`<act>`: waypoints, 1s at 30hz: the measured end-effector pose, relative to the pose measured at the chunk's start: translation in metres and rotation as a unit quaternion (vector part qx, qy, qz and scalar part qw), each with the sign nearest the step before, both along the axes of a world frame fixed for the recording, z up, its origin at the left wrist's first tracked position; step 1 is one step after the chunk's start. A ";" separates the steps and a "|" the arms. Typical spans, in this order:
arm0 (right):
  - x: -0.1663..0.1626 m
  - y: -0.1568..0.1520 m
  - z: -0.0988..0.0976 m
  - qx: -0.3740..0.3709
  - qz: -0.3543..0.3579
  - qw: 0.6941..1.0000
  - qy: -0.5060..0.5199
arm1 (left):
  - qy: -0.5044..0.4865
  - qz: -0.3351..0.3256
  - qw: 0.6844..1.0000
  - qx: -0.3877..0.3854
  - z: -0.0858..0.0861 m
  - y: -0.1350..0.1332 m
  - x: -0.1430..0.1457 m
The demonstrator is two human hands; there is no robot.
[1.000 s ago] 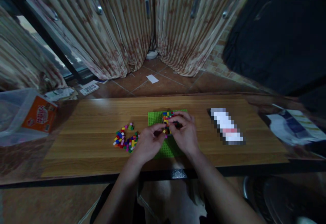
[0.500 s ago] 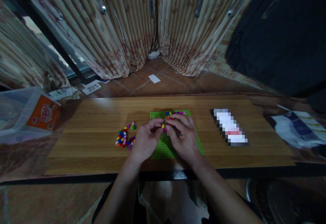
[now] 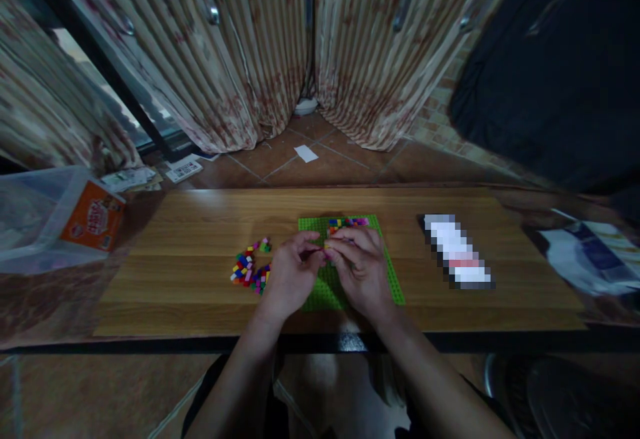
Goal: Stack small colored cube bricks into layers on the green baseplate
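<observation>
Over the green baseplate [image 3: 320,298] I see the left hand [image 3: 291,274] and right hand [image 3: 363,269] pinching what look like tiny pinkish bricks [image 3: 323,250] between meeting fingertips, a multicoloured brick block [image 3: 349,223] on its far part, loose bricks [image 3: 246,271] to its left.

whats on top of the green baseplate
Small coloured bricks show near the far edge of the green baseplate. The left hand and right hand cover part of it, so whatever lies beneath them cannot be seen.
</observation>
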State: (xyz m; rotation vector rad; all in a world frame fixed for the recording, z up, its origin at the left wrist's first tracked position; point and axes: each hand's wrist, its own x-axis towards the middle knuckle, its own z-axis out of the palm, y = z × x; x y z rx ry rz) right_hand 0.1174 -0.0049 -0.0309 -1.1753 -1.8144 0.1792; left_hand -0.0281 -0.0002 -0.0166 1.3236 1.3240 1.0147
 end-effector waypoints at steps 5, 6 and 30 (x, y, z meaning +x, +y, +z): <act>0.012 0.008 -0.004 -0.002 -0.026 1.000 0.016 | 0.080 -0.009 0.997 0.000 -0.001 0.001 -0.005; 0.014 0.009 -0.005 -0.006 -0.028 0.999 0.019 | 0.105 -0.013 0.994 0.005 -0.001 0.001 -0.006; 0.014 0.010 -0.005 -0.075 -0.022 0.997 0.009 | 0.171 -0.110 0.977 0.058 0.001 -0.006 -0.002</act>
